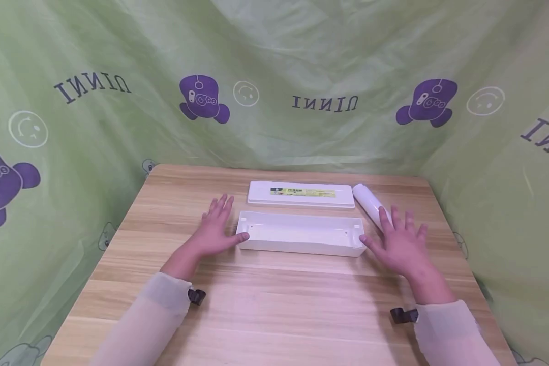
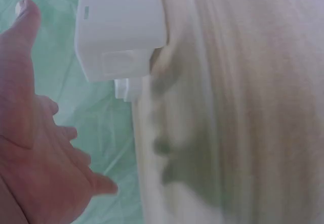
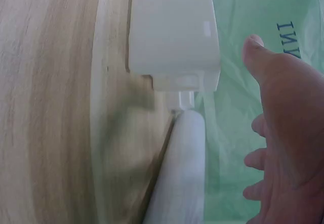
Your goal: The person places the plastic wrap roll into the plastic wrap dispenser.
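A long white plastic box point(image 1: 302, 235) lies open side up on the table, its inside bare. Behind it is a flat white lid point(image 1: 258, 193) with a yellow-green label. To the lid's right, a white roll point(image 1: 368, 202) lies slantwise, its near end hidden by the right hand. My left hand point(image 1: 214, 231) is held with spread fingers at the box's left end, nothing in its grasp. At the opposite end, my right hand point(image 1: 401, 245) spreads its fingers too, holding nothing. In the right wrist view the roll point(image 3: 182, 168) passes below that hand's fingers, apart from them.
The wooden table point(image 1: 274, 305) has rounded far corners. Green printed curtain point(image 1: 274, 137) hangs close behind and on both sides of it. Small black devices point(image 1: 196, 296) sit at both sleeve cuffs.
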### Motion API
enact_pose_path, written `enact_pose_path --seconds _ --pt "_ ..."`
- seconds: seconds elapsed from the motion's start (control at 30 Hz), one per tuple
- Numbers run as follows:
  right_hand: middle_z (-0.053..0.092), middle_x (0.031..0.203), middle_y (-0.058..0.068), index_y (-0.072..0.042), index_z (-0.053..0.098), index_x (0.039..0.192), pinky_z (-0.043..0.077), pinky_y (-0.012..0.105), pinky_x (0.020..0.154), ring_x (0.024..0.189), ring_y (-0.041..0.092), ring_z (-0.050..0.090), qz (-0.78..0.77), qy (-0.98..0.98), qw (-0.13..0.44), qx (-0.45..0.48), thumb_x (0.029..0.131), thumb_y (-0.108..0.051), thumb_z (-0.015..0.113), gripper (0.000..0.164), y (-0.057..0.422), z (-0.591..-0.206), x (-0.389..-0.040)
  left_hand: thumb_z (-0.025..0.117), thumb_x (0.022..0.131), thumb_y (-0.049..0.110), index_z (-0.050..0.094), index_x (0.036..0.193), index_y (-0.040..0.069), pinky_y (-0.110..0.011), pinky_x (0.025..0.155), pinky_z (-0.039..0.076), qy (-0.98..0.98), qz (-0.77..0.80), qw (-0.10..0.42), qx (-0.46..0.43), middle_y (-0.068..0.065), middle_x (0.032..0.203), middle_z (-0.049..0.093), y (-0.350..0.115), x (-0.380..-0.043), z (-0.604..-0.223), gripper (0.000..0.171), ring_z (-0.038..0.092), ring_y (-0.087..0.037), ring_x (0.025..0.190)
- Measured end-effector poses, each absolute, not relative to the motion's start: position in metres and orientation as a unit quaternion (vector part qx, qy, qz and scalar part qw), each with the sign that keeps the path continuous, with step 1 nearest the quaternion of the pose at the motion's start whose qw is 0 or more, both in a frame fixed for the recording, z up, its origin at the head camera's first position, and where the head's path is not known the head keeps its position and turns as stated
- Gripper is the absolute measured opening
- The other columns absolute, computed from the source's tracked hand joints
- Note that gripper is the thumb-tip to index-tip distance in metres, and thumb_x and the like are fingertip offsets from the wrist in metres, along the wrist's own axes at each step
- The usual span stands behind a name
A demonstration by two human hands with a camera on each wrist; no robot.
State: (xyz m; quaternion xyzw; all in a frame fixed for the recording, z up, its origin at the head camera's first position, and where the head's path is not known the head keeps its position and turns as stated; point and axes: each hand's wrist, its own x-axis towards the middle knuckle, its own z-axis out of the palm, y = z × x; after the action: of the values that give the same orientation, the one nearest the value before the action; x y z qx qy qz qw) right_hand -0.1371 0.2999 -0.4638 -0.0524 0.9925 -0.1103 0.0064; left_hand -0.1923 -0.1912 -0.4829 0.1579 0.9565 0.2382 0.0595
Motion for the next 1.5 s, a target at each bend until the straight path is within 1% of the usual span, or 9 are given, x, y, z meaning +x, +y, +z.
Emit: enact_pose_path --seconds 0.07,0.13,0.3,0.5,0.6,0.77,1.03,1.27,1.5 --pt "-0.005 0.169 0.028 -0.008 0.004 0.166 -0.016 0.08 0.11 0.148 0.061 -0.011 -0.123 0.991 0.008 -0.051 0.099 -0.074 0.041 0.101 0.302 -0.465 -0.136 0.068 0.085 0.074 -0.003 0.168 0.017 -0.07 0.123 0.01 0.943 0.281 0.066 0.165 -0.011 0.174 -0.002 -0.193 -0.193 -0.489 0.123 -0.004 -0.041 0.158" --pt "-0.002 0.169 0.029 -0.007 0.003 0.166 -0.013 0.08 0.112 0.149 0.061 -0.009 -0.131 0.99 0.01 -0.05 0.1 -0.072 0.041 0.101 0.305 -0.467 -0.136 0.073 0.081 0.074 -0.001 0.168 0.017 -0.063 0.125 0.014 0.932 0.313 0.074 0.166 -0.009 0.175 0.002 -0.194 -0.193 -0.495 0.128 0.001 -0.038 0.159" --pt "0.004 0.167 0.034 -0.003 0.003 0.165 -0.004 0.08 0.115 0.149 0.062 0.001 -0.143 0.989 0.008 -0.045 0.101 -0.07 0.044 0.101 0.313 -0.474 -0.135 0.085 0.069 0.071 0.005 0.168 0.016 -0.055 0.127 0.018 0.914 0.361 0.087 0.165 -0.007 0.174 0.008 -0.194 -0.194 -0.508 0.139 0.013 -0.034 0.158" --pt "0.006 0.165 0.037 -0.003 -0.001 0.165 0.002 0.08 0.115 0.148 0.064 0.005 -0.159 0.987 0.004 -0.033 0.102 -0.064 0.047 0.1 0.324 -0.48 -0.131 0.097 0.064 0.051 0.012 0.168 0.016 -0.049 0.128 0.019 0.904 0.382 0.088 0.169 -0.004 0.173 0.014 -0.189 -0.196 -0.515 0.138 0.018 -0.03 0.157" --pt "0.011 0.164 0.038 -0.002 0.002 0.165 0.004 0.081 0.114 0.147 0.065 0.009 -0.163 0.986 0.0 -0.026 0.102 -0.064 0.048 0.1 0.328 -0.483 -0.129 0.098 0.064 0.044 0.014 0.168 0.014 -0.049 0.128 0.019 0.904 0.383 0.086 0.171 -0.006 0.173 0.016 -0.187 -0.197 -0.517 0.136 0.019 -0.03 0.157" --pt "0.016 0.162 0.04 0.001 0.007 0.165 0.008 0.081 0.114 0.146 0.065 0.013 -0.165 0.986 -0.007 -0.014 0.101 -0.064 0.049 0.1 0.334 -0.488 -0.126 0.098 0.066 0.043 0.017 0.167 0.014 -0.051 0.127 0.02 0.903 0.385 0.084 0.171 -0.009 0.172 0.019 -0.187 -0.199 -0.519 0.132 0.021 -0.032 0.156" --pt "0.018 0.16 0.043 0.003 0.007 0.164 0.013 0.078 0.115 0.143 0.067 0.018 -0.161 0.987 -0.016 -0.011 0.101 -0.066 0.049 0.103 0.344 -0.494 -0.123 0.097 0.067 0.044 0.023 0.166 0.016 -0.052 0.127 0.022 0.9 0.395 0.092 0.16 -0.014 0.169 0.028 -0.186 -0.202 -0.52 0.127 0.026 -0.035 0.154" --pt "0.02 0.158 0.044 0.004 0.005 0.163 0.02 0.078 0.113 0.14 0.068 0.023 -0.164 0.986 -0.008 -0.009 0.099 -0.069 0.049 0.107 0.35 -0.495 -0.121 0.098 0.067 0.037 0.028 0.164 0.014 -0.051 0.127 0.022 0.892 0.413 0.096 0.156 -0.015 0.162 0.039 -0.184 -0.203 -0.52 0.122 0.032 -0.034 0.152" --pt "0.03 0.151 0.047 0.004 0.002 0.163 0.033 0.079 0.106 0.132 0.067 0.036 -0.174 0.985 0.016 -0.006 0.095 -0.067 0.06 0.114 0.356 -0.496 -0.119 0.099 0.067 0.031 0.032 0.163 0.015 -0.049 0.127 0.023 0.884 0.431 0.101 0.153 -0.012 0.158 0.045 -0.183 -0.203 -0.521 0.118 0.036 -0.031 0.15"
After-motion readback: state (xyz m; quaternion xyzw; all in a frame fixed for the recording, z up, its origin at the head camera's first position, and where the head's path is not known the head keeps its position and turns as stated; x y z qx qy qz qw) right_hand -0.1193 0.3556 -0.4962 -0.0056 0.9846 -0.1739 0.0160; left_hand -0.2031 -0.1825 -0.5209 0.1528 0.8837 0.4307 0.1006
